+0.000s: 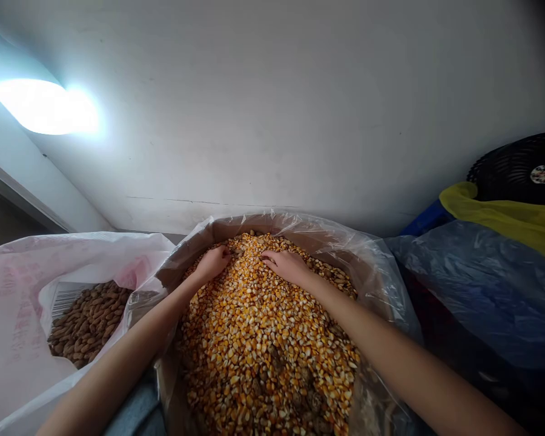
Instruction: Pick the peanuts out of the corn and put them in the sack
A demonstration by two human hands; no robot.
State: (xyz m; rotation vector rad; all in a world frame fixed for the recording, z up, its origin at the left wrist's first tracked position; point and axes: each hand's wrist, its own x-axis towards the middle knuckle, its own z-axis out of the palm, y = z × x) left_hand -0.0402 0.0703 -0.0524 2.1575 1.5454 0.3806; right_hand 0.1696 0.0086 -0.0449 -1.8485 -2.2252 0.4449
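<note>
A large sack lined with clear plastic holds a heap of yellow and white corn kernels (pixel 254 327). Brown, rough pieces that look like unshelled peanuts (pixel 315 399) lie among the kernels. At the far left part of the heap is my left hand (pixel 213 262), its fingers curled closed down at the corn. My right hand (pixel 287 266) rests on the corn a short way to the right, thumb and fingers bent together. What either hand has between its fingertips is too small to make out.
On the left stands a white plastic bag (pixel 13 303) with unshelled peanuts (pixel 91 321) inside. Behind the sack rises a pale wall (pixel 272 121), with a bright lamp (pixel 40 106) at left. At right are a black fan (pixel 513 169), yellow cloth (pixel 495 215) and bluish plastic sheeting (pixel 481 284).
</note>
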